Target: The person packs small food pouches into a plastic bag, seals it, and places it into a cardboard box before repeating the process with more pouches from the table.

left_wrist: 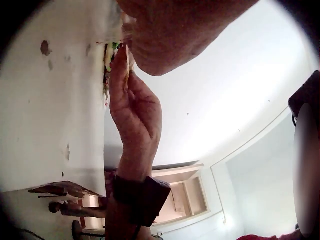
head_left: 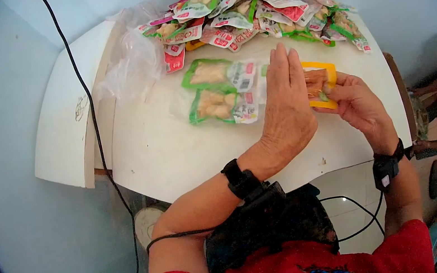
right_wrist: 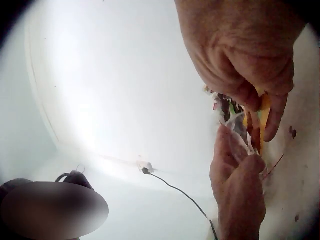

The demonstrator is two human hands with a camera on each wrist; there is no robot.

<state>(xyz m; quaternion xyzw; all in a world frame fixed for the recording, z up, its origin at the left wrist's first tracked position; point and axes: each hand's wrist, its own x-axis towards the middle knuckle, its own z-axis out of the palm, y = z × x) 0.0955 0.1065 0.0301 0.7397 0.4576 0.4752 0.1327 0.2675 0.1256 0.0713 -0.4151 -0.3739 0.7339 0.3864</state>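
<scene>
A yellow-edged packet (head_left: 317,86) with brown food inside is held between the two hands above the white table. The right hand (head_left: 358,104) pinches its yellow edge between thumb and fingers. Across the packet's other end lies the left hand (head_left: 286,106), fingers straight and together in the head view. In the right wrist view clear plastic (right_wrist: 239,131) shows between the left hand's (right_wrist: 237,185) thumb and fingers, beside the right hand (right_wrist: 245,50). Left of the hands, two green-edged packets (head_left: 208,73) (head_left: 214,105) lie one above the other, with pale food inside.
A heap of mixed packets (head_left: 234,15) covers the table's far side. Crumpled clear plastic (head_left: 131,64) lies at the far left, by a white panel (head_left: 64,108). A black cable (head_left: 90,99) hangs down at the left. The white table (head_left: 177,159) has its near edge by the person's lap.
</scene>
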